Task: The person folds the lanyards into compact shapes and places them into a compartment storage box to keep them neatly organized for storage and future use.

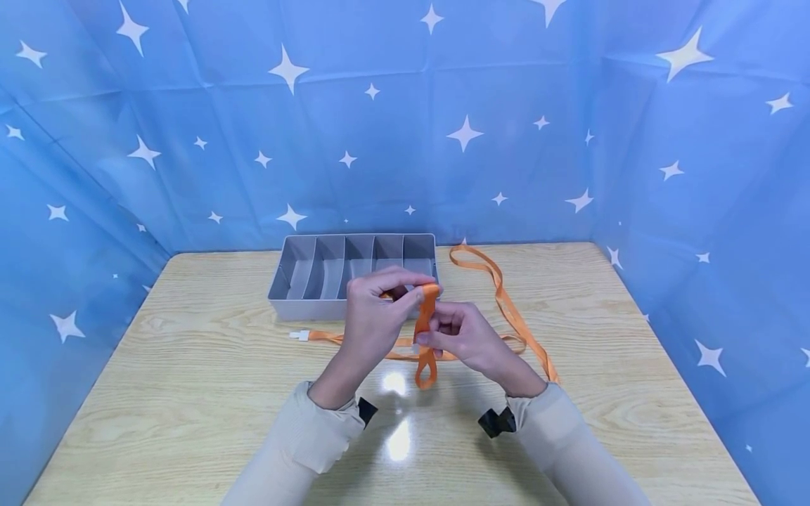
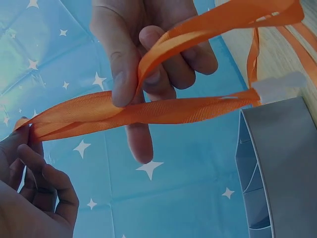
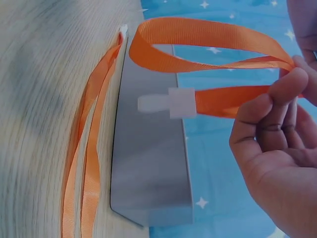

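Between both hands hangs a folded orange lanyard point(image 1: 426, 316); its lower end forms a loop below the right hand. My left hand point(image 1: 376, 309) pinches the upper fold between thumb and fingers. Lower on the strap, my right hand point(image 1: 465, 336) pinches the layers together. In the right wrist view a white plastic clip point(image 3: 168, 103) hangs from the held lanyard, beside the loop. The left wrist view shows the left hand point(image 2: 37, 186) at the top fold and the right hand point(image 2: 158, 54) around the middle, with one finger extended.
A grey divided box point(image 1: 310, 310) stands at the back of the wooden table point(image 1: 190, 365), behind the hands. Another orange lanyard with a white clip point(image 1: 300, 336) lies before it. A further orange lanyard point(image 1: 506, 306) stretches along the right. Blue star-patterned cloth point(image 1: 380, 161) surrounds the table.
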`<state>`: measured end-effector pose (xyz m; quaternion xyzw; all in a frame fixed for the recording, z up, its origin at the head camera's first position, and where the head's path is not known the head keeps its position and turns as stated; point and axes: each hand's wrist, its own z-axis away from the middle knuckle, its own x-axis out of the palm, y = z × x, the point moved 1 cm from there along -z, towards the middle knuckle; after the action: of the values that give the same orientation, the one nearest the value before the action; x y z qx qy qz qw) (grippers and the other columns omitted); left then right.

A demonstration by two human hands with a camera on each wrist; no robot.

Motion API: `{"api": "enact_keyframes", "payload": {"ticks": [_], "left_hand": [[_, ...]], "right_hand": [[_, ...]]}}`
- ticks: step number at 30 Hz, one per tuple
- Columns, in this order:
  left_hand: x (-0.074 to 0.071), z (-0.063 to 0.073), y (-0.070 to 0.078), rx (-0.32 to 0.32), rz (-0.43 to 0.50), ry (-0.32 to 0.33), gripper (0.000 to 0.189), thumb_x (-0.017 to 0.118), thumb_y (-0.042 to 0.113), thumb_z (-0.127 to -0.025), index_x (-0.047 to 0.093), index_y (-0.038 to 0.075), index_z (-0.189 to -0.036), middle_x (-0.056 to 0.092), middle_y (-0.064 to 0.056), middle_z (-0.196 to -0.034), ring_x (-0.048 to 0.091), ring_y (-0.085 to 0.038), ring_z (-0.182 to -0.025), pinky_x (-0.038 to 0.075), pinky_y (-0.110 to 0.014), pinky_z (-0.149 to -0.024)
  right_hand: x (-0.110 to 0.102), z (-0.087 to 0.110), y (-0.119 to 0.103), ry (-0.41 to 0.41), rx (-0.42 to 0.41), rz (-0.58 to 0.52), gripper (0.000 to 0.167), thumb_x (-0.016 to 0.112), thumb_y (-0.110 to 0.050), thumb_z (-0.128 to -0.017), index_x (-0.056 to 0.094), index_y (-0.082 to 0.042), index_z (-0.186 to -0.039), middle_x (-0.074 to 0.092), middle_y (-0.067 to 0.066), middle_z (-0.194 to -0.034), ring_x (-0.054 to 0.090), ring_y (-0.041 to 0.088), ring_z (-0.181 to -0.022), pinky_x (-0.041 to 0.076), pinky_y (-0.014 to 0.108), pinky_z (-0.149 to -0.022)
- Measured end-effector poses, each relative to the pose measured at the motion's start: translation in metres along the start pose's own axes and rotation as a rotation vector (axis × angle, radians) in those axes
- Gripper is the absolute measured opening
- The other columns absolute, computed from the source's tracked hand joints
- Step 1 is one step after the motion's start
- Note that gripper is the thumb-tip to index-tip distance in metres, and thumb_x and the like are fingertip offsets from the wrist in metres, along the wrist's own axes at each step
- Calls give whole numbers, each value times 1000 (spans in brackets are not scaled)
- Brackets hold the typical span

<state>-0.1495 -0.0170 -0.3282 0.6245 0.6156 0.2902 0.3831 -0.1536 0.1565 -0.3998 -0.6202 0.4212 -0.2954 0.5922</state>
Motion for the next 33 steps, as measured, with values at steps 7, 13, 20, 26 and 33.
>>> {"api": "enact_keyframes", "payload": {"ticks": [7, 13, 20, 26, 33], "left_hand": [[-1, 0, 0, 36, -24, 4, 9, 74, -3, -85, 80, 3, -91, 74, -6, -84, 54, -17, -61, 45, -23, -54], [-2, -2, -1, 51, -39, 34, 9, 76, -3, -84, 80, 2, -91, 73, -7, -83, 52, -17, -61, 42, -23, -53], [-5, -6, -4, 46, -73, 70, 8, 75, -4, -85, 79, 0, -90, 73, -8, -82, 54, -19, -61, 44, -23, -54], [-12, -11, -15, 6, -98, 119, 6, 75, 0, -87, 79, -1, -91, 73, -10, -80, 57, -22, -59, 47, -22, -52], [-15, -12, -18, -57, -94, 157, 6, 75, 4, -87, 79, 1, -90, 72, -8, -75, 50, -19, -54, 41, -22, -49]], "right_hand": [[1, 0, 1, 22, 18, 54, 14, 69, -8, -94, 76, -3, -104, 67, 11, -75, 49, 36, -59, 45, 29, -51], [4, 1, 3, 48, -10, 84, 11, 68, -6, -94, 77, -1, -98, 71, 11, -79, 56, 32, -61, 49, 29, -55], [15, 8, 3, 132, -99, 150, 12, 69, -8, -94, 79, -4, -98, 70, 6, -91, 61, 21, -76, 55, 31, -65], [27, 15, 1, 185, -155, 201, 9, 71, -7, -92, 80, -8, -93, 65, 1, -80, 56, 17, -73, 47, 26, -60], [35, 22, -7, 186, -226, 157, 9, 71, -4, -91, 80, -5, -92, 63, 2, -77, 54, 16, -73, 47, 30, -61]]}}
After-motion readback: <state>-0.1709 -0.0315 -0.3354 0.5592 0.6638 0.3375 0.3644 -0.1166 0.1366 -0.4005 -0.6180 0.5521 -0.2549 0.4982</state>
